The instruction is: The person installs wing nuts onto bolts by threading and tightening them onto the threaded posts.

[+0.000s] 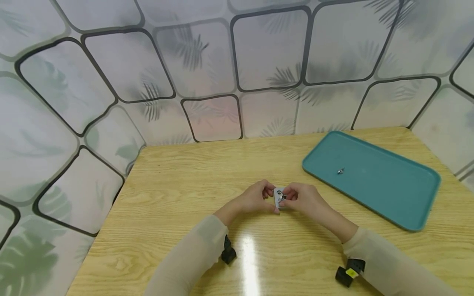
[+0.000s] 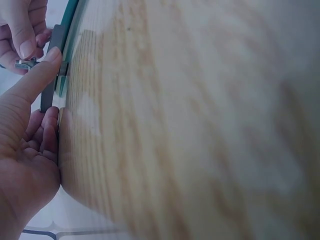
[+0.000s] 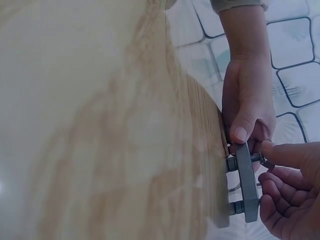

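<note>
A small grey metal plate [image 1: 276, 195] with a hole in it is held over the wooden table between both hands. My left hand [image 1: 256, 198] grips the plate by its edges, thumb at the near end and fingers at the far end. With thumb and fingertips, my right hand [image 1: 304, 198] pinches a small winged metal nut [image 3: 268, 164] at the threaded bolt [image 3: 256, 157] standing out of the plate. Two bolt heads [image 3: 232, 164] show on the plate's table side in the right wrist view. The right fingers partly hide the nut.
To the right lies a teal tray [image 1: 385, 185] holding one small shiny metal piece [image 1: 340, 171]. The wooden table [image 1: 185, 176] stretches left of the hands. A patterned cloth wall [image 1: 207, 61] stands behind and at the sides.
</note>
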### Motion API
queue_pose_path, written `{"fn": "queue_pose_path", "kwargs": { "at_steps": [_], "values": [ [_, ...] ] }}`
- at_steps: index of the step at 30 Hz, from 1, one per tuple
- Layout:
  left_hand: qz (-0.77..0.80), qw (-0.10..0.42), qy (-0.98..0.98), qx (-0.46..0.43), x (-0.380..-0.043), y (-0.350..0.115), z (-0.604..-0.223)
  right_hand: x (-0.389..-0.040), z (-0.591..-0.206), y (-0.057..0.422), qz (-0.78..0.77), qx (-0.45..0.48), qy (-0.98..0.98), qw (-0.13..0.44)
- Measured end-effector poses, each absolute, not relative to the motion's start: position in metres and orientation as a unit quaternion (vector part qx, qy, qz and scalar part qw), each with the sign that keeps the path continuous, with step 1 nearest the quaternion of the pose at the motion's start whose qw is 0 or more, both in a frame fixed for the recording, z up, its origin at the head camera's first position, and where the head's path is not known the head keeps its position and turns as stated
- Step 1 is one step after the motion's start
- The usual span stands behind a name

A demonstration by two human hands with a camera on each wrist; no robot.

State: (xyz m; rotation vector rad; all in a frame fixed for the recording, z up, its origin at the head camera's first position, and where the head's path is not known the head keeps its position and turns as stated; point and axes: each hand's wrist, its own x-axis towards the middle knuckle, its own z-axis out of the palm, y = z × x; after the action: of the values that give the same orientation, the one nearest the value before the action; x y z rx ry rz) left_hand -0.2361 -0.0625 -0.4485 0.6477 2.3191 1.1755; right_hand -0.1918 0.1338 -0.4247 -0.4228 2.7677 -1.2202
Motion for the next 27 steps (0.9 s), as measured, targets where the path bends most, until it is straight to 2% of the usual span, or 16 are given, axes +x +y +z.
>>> {"fn": "queue_pose_path", "kwargs": {
  "at_steps": [18, 27],
  "values": [
    [0.424, 0.226, 0.846, 0.233, -0.236, -0.063, -0.448, -0.18, -0.426, 0.14, -0.411, -0.177, 0.893, 0.046],
    [0.427, 0.226, 0.844, 0.232, -0.235, -0.063, -0.447, -0.186, -0.425, 0.14, -0.41, -0.143, 0.9, 0.041]
  ]
}}
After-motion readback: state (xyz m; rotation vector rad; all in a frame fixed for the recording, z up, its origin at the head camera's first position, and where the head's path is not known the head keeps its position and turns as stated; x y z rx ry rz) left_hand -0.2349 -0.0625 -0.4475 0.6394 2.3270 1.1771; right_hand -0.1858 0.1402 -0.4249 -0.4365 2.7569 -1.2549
